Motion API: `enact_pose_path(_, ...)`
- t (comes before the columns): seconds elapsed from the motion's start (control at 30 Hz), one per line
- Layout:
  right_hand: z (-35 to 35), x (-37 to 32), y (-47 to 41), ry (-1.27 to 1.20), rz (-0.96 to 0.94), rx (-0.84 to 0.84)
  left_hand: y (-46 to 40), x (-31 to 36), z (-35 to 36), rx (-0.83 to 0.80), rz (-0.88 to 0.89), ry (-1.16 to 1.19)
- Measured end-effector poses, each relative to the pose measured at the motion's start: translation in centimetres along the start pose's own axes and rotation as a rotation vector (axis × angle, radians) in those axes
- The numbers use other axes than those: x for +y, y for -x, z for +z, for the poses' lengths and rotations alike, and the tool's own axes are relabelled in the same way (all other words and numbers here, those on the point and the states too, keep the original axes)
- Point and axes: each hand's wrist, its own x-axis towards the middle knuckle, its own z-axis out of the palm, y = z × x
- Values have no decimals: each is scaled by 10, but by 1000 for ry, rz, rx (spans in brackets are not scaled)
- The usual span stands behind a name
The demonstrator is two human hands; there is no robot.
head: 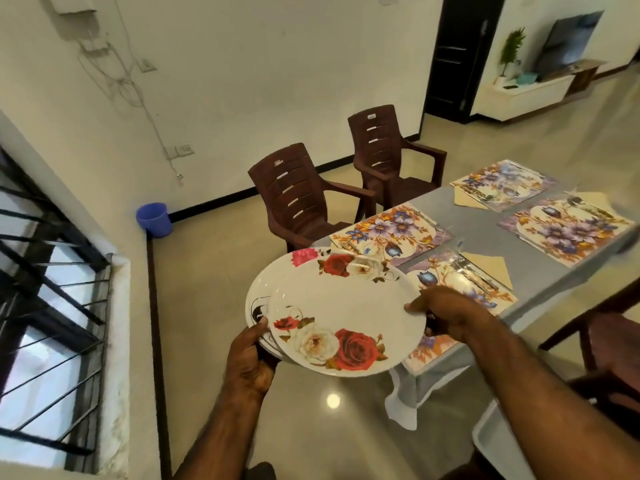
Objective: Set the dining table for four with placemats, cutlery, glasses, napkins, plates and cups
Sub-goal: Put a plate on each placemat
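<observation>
plates (346,306) — glossy, smooth | chairs (294,199) — moulded plastic | floor (214,278) — glossy

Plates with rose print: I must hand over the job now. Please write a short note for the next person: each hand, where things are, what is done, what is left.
Left hand grips the left edge of the stack of white round rose-print plates; right hand pinches the top plate's right rim. The stack is held in the air, beside the table corner.
Done: four floral rectangular placemats lie on the grey-clothed dining table; cutlery and beige folded napkins lie at the places.
Left: set out the plates. No cups visible; glasses cannot be confirmed.
</observation>
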Motion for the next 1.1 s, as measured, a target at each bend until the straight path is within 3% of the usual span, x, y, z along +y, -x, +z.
enact_pose_path(0.2,-80,-8,-46,-234,-53,171,-52,-6,103,-108,11,-68)
enact_pose_path(0.5,-183,25,-115,-577,95,333,-137,-42,241,-39,78,-260)
enact_pose_path(0.83,-244,98,-125,-691,192,454,-178,-61,285,34,80,-284)
enact_pose_path(1.1,-226,124,-135,-581,222,503,-199,-61,304,23,67,-249)
